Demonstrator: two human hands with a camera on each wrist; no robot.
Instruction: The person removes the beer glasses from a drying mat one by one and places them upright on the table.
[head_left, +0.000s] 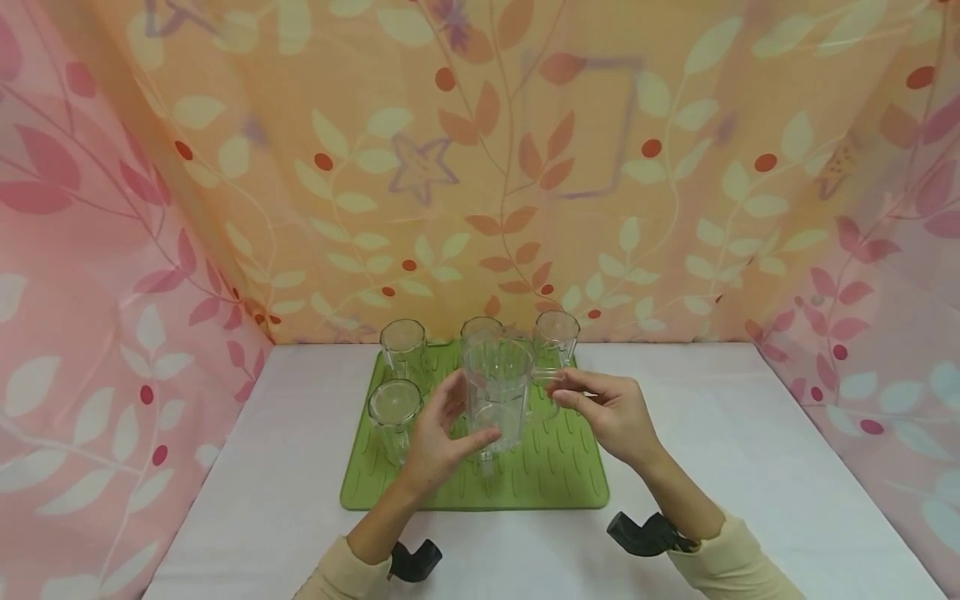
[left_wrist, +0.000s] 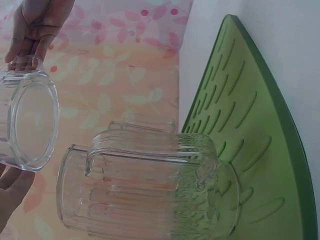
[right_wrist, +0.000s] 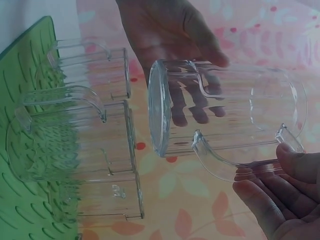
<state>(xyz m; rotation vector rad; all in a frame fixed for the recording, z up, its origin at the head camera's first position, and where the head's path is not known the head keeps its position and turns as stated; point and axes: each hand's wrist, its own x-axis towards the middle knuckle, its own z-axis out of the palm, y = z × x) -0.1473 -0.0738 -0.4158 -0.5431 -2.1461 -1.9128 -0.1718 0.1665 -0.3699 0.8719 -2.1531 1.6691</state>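
Observation:
A clear glass mug (head_left: pixel 498 396) is held upright above the green mat (head_left: pixel 555 479), its base toward the mat. My left hand (head_left: pixel 438 446) grips the mug's body, thumb on the near side and fingers round the far side. The mug's handle (right_wrist: pixel 225 167) points right, and my right hand (head_left: pixel 611 412) pinches it between thumb and fingers. Other glass mugs stand on the mat, one close to the left of my left hand (head_left: pixel 395 417). In the left wrist view, a standing mug (left_wrist: pixel 145 185) fills the foreground, handle toward the camera.
At the mat's back stand a left mug (head_left: pixel 402 346), a middle mug (head_left: pixel 480 329), partly hidden behind the held one, and a right mug (head_left: pixel 557 333). White cloth (head_left: pixel 697 417) covers the table. Patterned curtains (head_left: pixel 510 167) enclose the back and both sides.

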